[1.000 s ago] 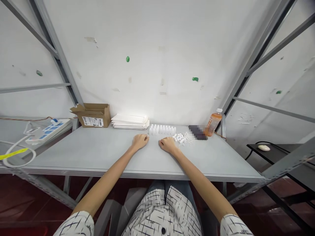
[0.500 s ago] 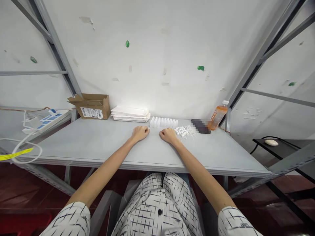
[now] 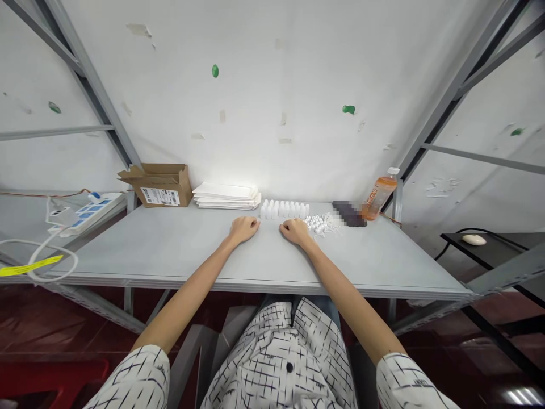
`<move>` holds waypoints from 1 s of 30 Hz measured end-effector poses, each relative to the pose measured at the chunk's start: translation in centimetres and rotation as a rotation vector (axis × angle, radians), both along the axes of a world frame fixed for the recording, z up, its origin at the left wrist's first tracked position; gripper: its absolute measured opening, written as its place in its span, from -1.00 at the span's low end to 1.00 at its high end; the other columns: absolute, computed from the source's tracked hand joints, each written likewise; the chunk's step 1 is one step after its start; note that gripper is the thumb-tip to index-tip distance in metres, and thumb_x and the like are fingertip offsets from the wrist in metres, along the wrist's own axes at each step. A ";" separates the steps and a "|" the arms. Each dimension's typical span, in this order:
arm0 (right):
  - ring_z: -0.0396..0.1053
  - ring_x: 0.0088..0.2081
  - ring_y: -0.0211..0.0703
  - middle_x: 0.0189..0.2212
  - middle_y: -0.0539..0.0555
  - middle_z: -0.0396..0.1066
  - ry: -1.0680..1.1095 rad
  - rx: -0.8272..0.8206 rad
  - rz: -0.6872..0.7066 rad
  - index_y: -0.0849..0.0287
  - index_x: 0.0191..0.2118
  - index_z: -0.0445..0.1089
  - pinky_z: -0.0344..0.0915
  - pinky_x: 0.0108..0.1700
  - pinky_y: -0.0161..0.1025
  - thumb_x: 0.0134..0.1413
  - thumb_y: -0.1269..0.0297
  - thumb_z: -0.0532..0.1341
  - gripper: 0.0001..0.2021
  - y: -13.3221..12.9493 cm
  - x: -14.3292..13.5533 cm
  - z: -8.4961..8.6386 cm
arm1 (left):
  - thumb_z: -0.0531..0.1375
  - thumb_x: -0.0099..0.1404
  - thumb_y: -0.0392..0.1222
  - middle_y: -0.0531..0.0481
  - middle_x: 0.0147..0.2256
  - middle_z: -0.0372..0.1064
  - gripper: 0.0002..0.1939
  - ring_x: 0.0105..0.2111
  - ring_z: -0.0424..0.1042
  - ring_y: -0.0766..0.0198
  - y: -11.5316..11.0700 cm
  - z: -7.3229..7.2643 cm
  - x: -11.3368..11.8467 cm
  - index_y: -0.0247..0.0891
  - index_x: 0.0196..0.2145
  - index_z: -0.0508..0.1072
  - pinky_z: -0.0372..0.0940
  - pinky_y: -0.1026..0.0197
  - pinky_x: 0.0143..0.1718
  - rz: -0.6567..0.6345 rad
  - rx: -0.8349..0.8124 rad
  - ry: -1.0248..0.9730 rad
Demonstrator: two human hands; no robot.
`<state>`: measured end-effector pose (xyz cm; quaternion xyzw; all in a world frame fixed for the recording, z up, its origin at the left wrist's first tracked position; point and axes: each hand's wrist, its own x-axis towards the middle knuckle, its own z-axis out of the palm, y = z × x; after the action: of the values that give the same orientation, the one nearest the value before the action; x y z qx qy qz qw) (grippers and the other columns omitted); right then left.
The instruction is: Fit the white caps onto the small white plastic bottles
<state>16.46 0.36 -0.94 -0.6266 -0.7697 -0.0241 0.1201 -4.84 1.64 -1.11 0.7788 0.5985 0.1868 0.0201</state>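
Observation:
Curled into a loose fist, my left hand [image 3: 244,228] rests on the grey table [image 3: 272,258] with nothing showing in it. My right hand [image 3: 295,232] lies to its right, closed the same way, also with nothing visible in it. Just behind the hands stand several small white plastic bottles [image 3: 284,210] in rows. Beside my right hand is a loose pile of small white caps [image 3: 315,222], with thin white pieces [image 3: 331,223] at its right side; their exact kind is too small to tell.
At the back left are an open cardboard box [image 3: 165,184] and a stack of white envelopes or sheets [image 3: 227,196]. A blurred dark object [image 3: 349,213] and an orange drink bottle [image 3: 380,196] are at the back right. A power strip [image 3: 91,213] with cables sits far left.
The camera view has shifted slightly. Both hands stay closed on the table in about the same place, and the objects have not moved.

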 end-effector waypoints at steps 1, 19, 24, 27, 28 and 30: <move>0.35 -0.39 -0.17 -0.43 0.15 0.48 0.005 -0.002 -0.002 0.20 -0.41 0.51 -0.10 -0.45 -0.28 0.22 0.23 0.02 -0.64 0.0 0.0 0.0 | -0.01 0.31 -0.02 -0.09 -0.45 0.46 -0.64 -0.37 0.40 0.11 0.0 0.0 0.0 -0.21 -0.48 0.44 0.02 0.20 -0.44 0.002 -0.003 -0.003; 0.29 -0.44 -0.22 -0.52 0.08 0.40 0.036 -0.007 0.016 0.20 -0.48 0.45 -0.10 -0.46 -0.31 0.19 0.24 0.04 -0.67 0.2 0.4 0.1 | -0.01 0.29 0.00 -0.08 -0.47 0.45 -0.64 -0.39 0.39 0.12 0.1 0.0 -0.2 -0.20 -0.52 0.42 -0.01 0.21 -0.47 -0.010 0.013 -0.013; 0.28 -0.44 -0.22 -0.52 0.08 0.40 0.040 -0.010 0.025 0.20 -0.48 0.45 -0.09 -0.46 -0.32 0.19 0.23 0.05 -0.67 0.1 0.4 0.3 | -0.01 0.29 0.01 -0.07 -0.48 0.45 -0.63 -0.39 0.39 0.13 0.2 0.1 -0.1 -0.20 -0.53 0.41 -0.01 0.21 -0.47 -0.020 0.024 -0.005; 0.28 -0.43 -0.22 -0.52 0.08 0.40 0.043 -0.013 0.026 0.20 -0.48 0.45 -0.09 -0.46 -0.31 0.19 0.23 0.05 -0.67 0.0 0.5 0.5 | -0.01 0.29 0.01 -0.08 -0.47 0.45 -0.62 -0.39 0.39 0.12 0.2 0.1 -0.1 -0.20 -0.54 0.41 -0.01 0.21 -0.46 -0.032 0.032 0.002; 0.29 -0.43 -0.21 -0.52 0.08 0.39 0.044 -0.014 0.027 0.20 -0.49 0.44 -0.09 -0.46 -0.31 0.19 0.23 0.05 -0.68 0.0 0.5 0.5 | -0.01 0.29 0.01 -0.08 -0.47 0.45 -0.62 -0.39 0.39 0.12 0.2 0.1 -0.1 -0.20 -0.54 0.41 -0.01 0.21 -0.46 -0.037 0.034 0.004; 0.29 -0.43 -0.21 -0.52 0.08 0.40 0.049 -0.016 0.028 0.20 -0.49 0.44 -0.09 -0.46 -0.31 0.19 0.23 0.05 -0.68 0.0 0.5 0.5 | -0.01 0.29 0.01 -0.07 -0.47 0.45 -0.62 -0.40 0.39 0.12 0.2 0.2 -0.1 -0.20 -0.54 0.41 0.00 0.21 -0.46 -0.044 0.036 0.008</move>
<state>16.94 0.37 -0.43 -0.6169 -0.7755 -0.0009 0.1341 -4.98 1.80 -0.94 0.7928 0.5777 0.1942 0.0078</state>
